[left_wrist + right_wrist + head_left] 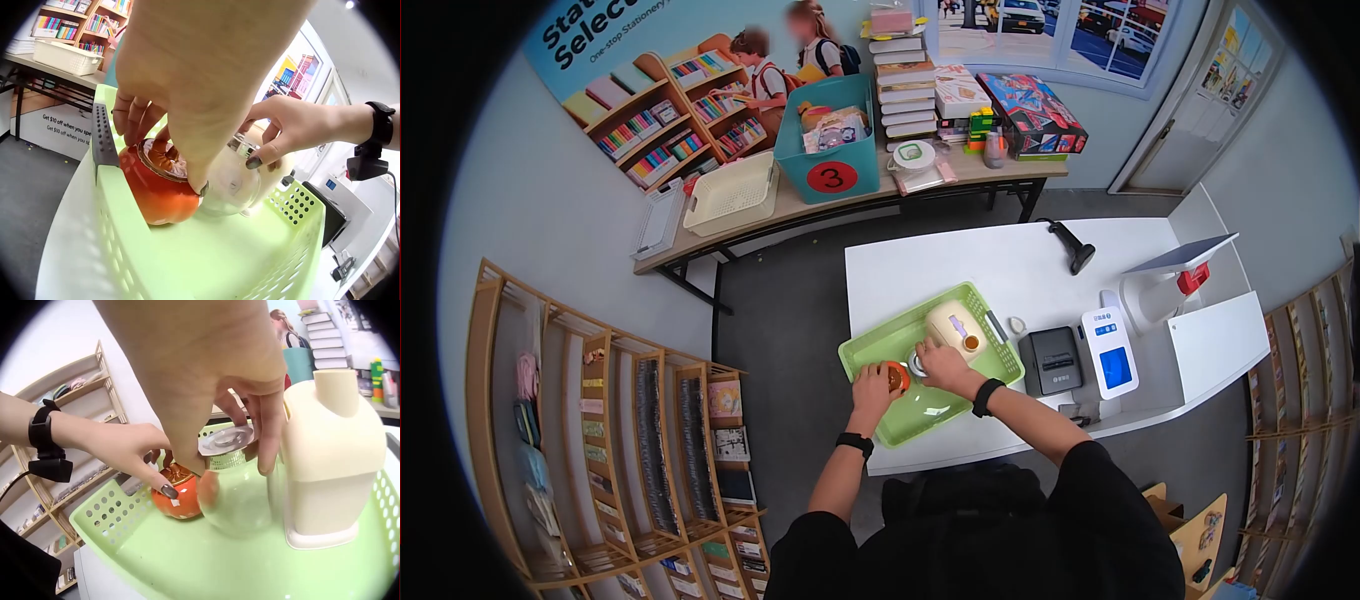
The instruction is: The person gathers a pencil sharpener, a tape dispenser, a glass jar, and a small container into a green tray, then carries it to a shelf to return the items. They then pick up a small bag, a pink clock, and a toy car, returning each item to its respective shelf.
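Left grip: we find it grasping the orange pumpkin-shaped jar, fingers and thumb set around its upper part.
Right grip: we record it grasping the clear glass jar at its silver top, thumb on one side, fingers on the other.
Pumpkin-shaped jar: we see it upright at the left side of the basket, its brown stem-like top between the fingers.
Glass jar: it stands upright just right of the pumpkin-shaped jar; we cannot tell whether the two touch.
Cream container: we note it inside the basket, right of the glass jar and toward the far side, a purple mark and a brown round patch on it.
Green basket: perforated, grey-handled, resting on the white tabletop, all three items within its walls.
Right of the basket: we list a black box-shaped device, then a white terminal with a lit blue screen.
Far part of the tabletop: a black handheld scanner lies there.
Far wooden table: we observe a cream basket at left, a teal bin marked 3, and a stack of books to its right.
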`<action>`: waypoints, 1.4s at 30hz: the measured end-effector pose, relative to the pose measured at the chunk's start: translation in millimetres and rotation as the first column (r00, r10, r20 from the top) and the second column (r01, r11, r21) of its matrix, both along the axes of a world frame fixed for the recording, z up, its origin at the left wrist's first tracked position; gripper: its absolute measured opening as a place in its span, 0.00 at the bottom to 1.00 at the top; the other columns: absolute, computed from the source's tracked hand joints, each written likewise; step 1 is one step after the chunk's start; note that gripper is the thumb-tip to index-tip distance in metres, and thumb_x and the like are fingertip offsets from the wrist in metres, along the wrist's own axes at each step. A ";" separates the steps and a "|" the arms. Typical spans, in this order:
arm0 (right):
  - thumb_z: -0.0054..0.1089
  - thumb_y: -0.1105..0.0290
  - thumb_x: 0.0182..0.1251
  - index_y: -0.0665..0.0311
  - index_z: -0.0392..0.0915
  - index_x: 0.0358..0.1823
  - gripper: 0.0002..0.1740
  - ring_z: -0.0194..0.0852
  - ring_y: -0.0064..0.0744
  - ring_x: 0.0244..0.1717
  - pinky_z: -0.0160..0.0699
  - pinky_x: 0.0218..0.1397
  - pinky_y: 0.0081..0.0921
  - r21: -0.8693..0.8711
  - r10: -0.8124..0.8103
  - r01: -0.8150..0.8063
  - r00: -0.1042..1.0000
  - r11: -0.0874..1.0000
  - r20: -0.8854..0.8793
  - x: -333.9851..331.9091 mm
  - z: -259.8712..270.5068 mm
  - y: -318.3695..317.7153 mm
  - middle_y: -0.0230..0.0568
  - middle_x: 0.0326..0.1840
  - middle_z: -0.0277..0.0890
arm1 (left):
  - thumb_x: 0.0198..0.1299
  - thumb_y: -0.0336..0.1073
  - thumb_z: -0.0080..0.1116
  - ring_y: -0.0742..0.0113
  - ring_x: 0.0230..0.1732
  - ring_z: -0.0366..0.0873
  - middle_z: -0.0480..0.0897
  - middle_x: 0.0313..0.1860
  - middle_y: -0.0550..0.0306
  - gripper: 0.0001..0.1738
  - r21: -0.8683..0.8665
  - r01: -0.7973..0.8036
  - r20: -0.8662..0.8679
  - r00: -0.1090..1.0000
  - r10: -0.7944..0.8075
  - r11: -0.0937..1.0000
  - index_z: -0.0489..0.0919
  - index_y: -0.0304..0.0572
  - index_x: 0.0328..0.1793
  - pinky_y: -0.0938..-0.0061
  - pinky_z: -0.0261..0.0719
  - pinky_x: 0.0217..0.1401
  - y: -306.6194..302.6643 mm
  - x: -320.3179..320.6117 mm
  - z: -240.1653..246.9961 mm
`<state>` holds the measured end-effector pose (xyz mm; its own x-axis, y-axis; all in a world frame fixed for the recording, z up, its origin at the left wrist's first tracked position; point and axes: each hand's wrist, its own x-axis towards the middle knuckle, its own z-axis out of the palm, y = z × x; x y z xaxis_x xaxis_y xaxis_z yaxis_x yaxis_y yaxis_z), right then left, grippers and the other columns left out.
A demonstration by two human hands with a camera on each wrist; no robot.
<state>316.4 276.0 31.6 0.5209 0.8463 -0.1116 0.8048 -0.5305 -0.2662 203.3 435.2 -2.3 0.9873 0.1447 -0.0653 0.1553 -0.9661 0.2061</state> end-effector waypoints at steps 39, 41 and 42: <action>0.54 0.90 0.50 0.61 0.68 0.47 0.23 0.72 0.26 0.54 0.69 0.58 0.22 0.397 0.399 0.390 0.079 0.831 -0.914 159.0 74.1 -124.3 0.37 0.48 0.74 | 0.45 0.31 0.58 0.62 0.32 0.83 0.82 0.32 0.47 0.19 -0.695 -0.585 -0.477 0.810 0.342 0.417 0.78 0.29 0.46 0.71 0.80 0.28 45.0 -53.1 -43.5; 0.56 0.90 0.51 0.60 0.67 0.48 0.24 0.70 0.32 0.58 0.68 0.63 0.26 0.469 0.494 0.406 0.050 0.784 -0.868 135.7 83.5 -107.4 0.40 0.51 0.73 | 0.45 0.30 0.58 0.62 0.33 0.83 0.82 0.32 0.47 0.18 -0.744 -0.532 -0.450 0.846 0.285 0.405 0.78 0.29 0.45 0.71 0.80 0.28 64.1 -47.7 -53.3; 0.56 0.90 0.51 0.60 0.67 0.48 0.24 0.70 0.32 0.58 0.68 0.63 0.26 0.474 0.496 0.420 0.063 0.774 -0.866 124.2 86.7 -97.9 0.40 0.51 0.73 | 0.46 0.28 0.56 0.62 0.33 0.83 0.82 0.34 0.48 0.18 -0.764 -0.508 -0.463 0.861 0.211 0.398 0.77 0.30 0.46 0.70 0.80 0.29 74.6 -39.3 -56.6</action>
<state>440.6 178.1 118.3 0.2874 0.9573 -0.0319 -0.4128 0.0938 -0.9060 164.0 509.8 -58.9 0.7751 0.2076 -0.5968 0.6293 -0.1682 0.7588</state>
